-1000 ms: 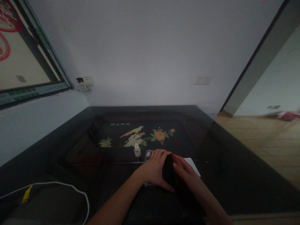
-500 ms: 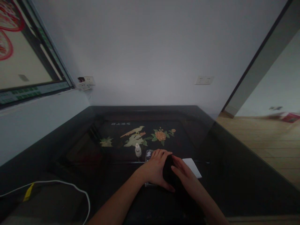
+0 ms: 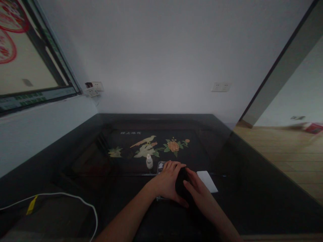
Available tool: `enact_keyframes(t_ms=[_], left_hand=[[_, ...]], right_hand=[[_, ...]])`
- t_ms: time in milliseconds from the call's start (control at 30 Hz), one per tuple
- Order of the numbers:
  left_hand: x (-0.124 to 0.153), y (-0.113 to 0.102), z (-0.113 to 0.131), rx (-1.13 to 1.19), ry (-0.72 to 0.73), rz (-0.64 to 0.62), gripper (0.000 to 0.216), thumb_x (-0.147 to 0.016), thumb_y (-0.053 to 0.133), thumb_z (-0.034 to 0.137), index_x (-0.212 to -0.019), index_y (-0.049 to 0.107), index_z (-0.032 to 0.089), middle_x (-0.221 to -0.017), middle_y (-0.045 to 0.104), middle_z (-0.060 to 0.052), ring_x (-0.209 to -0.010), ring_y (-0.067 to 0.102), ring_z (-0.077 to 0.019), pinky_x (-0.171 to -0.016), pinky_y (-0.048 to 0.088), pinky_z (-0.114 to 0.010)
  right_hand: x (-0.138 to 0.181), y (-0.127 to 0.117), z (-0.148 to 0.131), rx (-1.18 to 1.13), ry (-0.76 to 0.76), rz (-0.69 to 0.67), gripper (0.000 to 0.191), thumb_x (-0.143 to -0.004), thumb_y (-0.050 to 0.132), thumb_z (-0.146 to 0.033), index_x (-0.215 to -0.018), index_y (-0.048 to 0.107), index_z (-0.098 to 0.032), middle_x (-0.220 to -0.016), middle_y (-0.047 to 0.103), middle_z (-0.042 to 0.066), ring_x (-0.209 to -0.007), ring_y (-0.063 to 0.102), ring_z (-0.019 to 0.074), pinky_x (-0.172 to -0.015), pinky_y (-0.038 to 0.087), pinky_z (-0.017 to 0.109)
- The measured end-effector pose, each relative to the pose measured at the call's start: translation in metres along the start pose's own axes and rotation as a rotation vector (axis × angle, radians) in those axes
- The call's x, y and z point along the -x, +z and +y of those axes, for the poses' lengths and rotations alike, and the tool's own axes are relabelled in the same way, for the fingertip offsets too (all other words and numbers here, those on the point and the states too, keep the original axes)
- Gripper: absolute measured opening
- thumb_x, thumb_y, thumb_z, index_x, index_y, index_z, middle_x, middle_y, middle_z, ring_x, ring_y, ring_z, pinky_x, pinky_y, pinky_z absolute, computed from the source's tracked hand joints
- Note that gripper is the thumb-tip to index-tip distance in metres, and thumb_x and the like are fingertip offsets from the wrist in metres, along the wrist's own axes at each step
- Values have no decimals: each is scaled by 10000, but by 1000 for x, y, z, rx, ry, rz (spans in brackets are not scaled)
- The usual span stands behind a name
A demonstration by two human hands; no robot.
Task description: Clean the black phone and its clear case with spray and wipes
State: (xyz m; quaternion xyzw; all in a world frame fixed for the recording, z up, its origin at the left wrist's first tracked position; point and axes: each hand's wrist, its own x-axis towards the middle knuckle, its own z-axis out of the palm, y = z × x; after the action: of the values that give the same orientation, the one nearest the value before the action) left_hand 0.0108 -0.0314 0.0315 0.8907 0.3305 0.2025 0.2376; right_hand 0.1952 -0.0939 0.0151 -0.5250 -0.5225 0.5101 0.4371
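Note:
My left hand [image 3: 168, 181] lies over a phone in a clear case [image 3: 159, 166] on the black table [image 3: 252, 188], fingers curled round a black object [image 3: 180, 184] held between both hands. My right hand [image 3: 199, 191] presses against that black object from the right, fingers close together. What the black object is I cannot make out in the dim light; it looks like a dark cloth or pouch. A small clear bottle with a white cap [image 3: 149, 161] stands just left of my left hand.
A white card [image 3: 207, 180] lies right of my hands. The tabletop bears a painted bird and flowers [image 3: 156, 147]. A white cable with a yellow tag [image 3: 63, 198] curls at the near left. Wall sockets [image 3: 94, 89] sit by a window; wooden floor at right.
The black object has sunk lower between my hands and my right hand has slid slightly toward me. The view has shifted a little.

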Motion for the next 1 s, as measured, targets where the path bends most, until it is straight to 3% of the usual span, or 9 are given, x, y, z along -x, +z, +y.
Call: enact_keyframes(t_ms=[233, 300, 367, 467, 533, 667, 833, 900, 1000], left_hand=[[4, 4, -7, 46, -4, -8, 1401, -375, 876, 755, -1546, 301, 246, -1580, 327, -199, -1465, 283, -447, -1214, 135, -649], [6, -3, -2, 66, 15, 28, 1324, -443, 872, 738, -1542, 319, 248, -1598, 311, -195, -1482, 261, -436, -1211, 154, -645], [8, -13, 6, 97, 61, 98, 1127, -570, 848, 698, -1502, 390, 259, -1548, 405, -170, -1441, 345, -395, -1196, 235, -604], [13, -29, 15, 152, 115, 267, 553, -831, 714, 572, -1264, 595, 250, -1177, 665, -108, -1133, 587, -275, -1007, 461, -448], [20, -37, 14, 156, 123, 436, 241, -957, 580, 440, -1027, 659, 224, -898, 681, -65, -901, 616, -215, -861, 489, -379], [36, -49, -3, 214, 33, 837, 386, -996, 495, 404, -676, 575, 203, -619, 533, -13, -614, 519, -157, -634, 427, -303], [45, -71, -34, 490, -239, 1076, 323, -997, 480, 441, -834, 606, 194, -694, 534, 10, -612, 495, -130, -566, 390, -234], [46, -80, -45, 475, -280, 1046, 283, -987, 485, 431, -899, 610, 194, -737, 538, 12, -653, 507, -133, -587, 400, -225], [51, -89, -57, 340, -354, 871, 290, -987, 472, 429, -910, 617, 190, -773, 555, 6, -711, 528, -144, -656, 433, -239]], right_hand=[[4, 4, 0, 43, -17, 13, 620, -885, 665, -436, -1444, 480, -239, -1566, 449, 118, -1466, 409, 267, -1229, 310, 464], [4, 3, 0, 60, -28, 31, 596, -891, 653, -441, -1428, 496, -234, -1542, 479, 122, -1450, 432, 273, -1216, 336, 474], [4, 0, -2, 77, -55, 42, 555, -905, 630, -445, -1406, 515, -233, -1498, 529, 121, -1415, 479, 272, -1197, 372, 472], [4, -10, -6, 173, -143, 110, 443, -931, 586, -445, -1326, 583, -245, -1417, 604, 106, -1320, 573, 274, -1142, 445, 460], [4, -22, -8, 320, -198, 195, 362, -941, 562, -443, -1238, 642, -252, -1365, 641, 100, -1238, 628, 283, -1083, 494, 458], [0, -48, -2, 591, -210, 284, 308, -933, 535, -428, -1111, 695, -235, -1154, 736, 103, -1071, 697, 304, -981, 537, 483], [-2, -54, 14, 718, -294, 261, 273, -907, 563, -374, -1060, 742, -234, -1209, 727, 114, -1172, 648, 329, -1077, 468, 543], [-1, -47, 18, 724, -305, 237, 252, -900, 580, -365, -1034, 760, -251, -1253, 713, 103, -1207, 627, 336, -1102, 446, 559], [-1, -36, 20, 733, -303, 221, 255, -897, 593, -368, -1045, 767, -255, -1300, 688, 101, -1241, 600, 344, -1121, 424, 573]])
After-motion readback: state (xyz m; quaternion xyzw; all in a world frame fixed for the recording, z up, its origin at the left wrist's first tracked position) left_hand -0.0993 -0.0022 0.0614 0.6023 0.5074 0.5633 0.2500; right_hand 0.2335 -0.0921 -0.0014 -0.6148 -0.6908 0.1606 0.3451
